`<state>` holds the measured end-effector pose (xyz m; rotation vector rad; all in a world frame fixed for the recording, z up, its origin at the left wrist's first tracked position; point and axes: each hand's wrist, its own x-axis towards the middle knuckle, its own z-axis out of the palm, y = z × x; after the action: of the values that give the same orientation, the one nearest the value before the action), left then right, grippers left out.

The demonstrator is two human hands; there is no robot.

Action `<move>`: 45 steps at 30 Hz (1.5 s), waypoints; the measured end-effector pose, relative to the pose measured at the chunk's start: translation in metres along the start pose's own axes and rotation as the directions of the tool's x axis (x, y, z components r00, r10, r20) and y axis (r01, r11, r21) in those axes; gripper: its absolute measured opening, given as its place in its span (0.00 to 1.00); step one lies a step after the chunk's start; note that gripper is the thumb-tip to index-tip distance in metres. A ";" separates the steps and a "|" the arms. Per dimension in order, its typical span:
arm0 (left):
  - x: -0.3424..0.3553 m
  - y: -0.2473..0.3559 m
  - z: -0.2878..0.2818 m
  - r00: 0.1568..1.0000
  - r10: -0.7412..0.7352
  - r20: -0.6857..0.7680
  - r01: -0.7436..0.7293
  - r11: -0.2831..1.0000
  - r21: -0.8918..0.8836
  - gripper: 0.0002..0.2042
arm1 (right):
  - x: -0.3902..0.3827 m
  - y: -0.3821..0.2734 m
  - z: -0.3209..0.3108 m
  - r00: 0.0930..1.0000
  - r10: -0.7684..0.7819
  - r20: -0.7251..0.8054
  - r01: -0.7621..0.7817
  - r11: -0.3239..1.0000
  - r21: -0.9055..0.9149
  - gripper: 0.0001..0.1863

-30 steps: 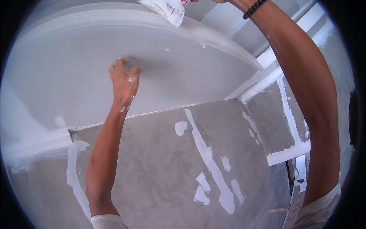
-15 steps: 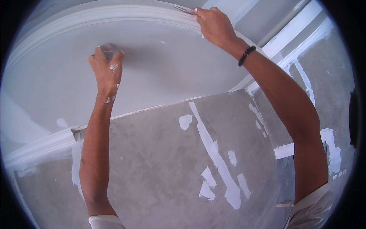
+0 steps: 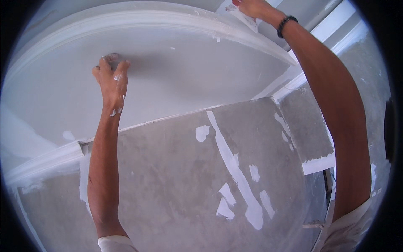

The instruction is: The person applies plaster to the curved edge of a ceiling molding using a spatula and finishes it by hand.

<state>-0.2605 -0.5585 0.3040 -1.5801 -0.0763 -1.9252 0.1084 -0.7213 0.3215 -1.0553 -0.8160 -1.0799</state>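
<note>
My right hand (image 3: 261, 9), at the top edge, grips a putty knife (image 3: 245, 17) with a red handle and a blade smeared with white filler. The knife is beside a curved white moulding (image 3: 138, 19) on the pale grey ceiling panel (image 3: 180, 71). Part of the tool and some fingers are cut off by the frame edge. Raised below the panel, my left hand (image 3: 112, 82) has its fingers curled in; what they hold, if anything, is hidden. White filler dots its back and wrist.
A grey plastered wall (image 3: 168, 180) with white filler patches (image 3: 235, 161) rises below the panel. A straight length of white moulding (image 3: 46, 161) runs along the left. Another white trim strip (image 3: 323, 29) lies at upper right, behind my right arm.
My right hand has moved up and to the right with the putty knife, whose blade now shows its flat, filler-covered face. My left hand has shifted slightly left and down.
</note>
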 end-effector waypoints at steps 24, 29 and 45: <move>-0.007 0.005 -0.023 0.998 0.035 0.054 -0.032 0.998 -0.059 0.26 | -0.064 -0.177 -0.075 0.951 -0.309 0.002 0.230 0.712 0.664 0.08; 0.006 0.008 -0.031 0.999 0.029 -0.024 -0.029 0.999 -0.027 0.26 | -0.042 -0.100 -0.060 0.983 -0.139 -0.123 0.183 0.825 0.535 0.10; 0.009 0.008 -0.041 0.999 0.026 0.039 -0.029 0.997 0.074 0.28 | -0.055 -0.049 0.071 0.839 -0.442 -0.317 0.473 0.881 0.023 0.14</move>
<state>-0.2926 -0.5861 0.2985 -1.5605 -0.1398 -1.8504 0.0431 -0.6436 0.3058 -0.5903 -0.8835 -1.5481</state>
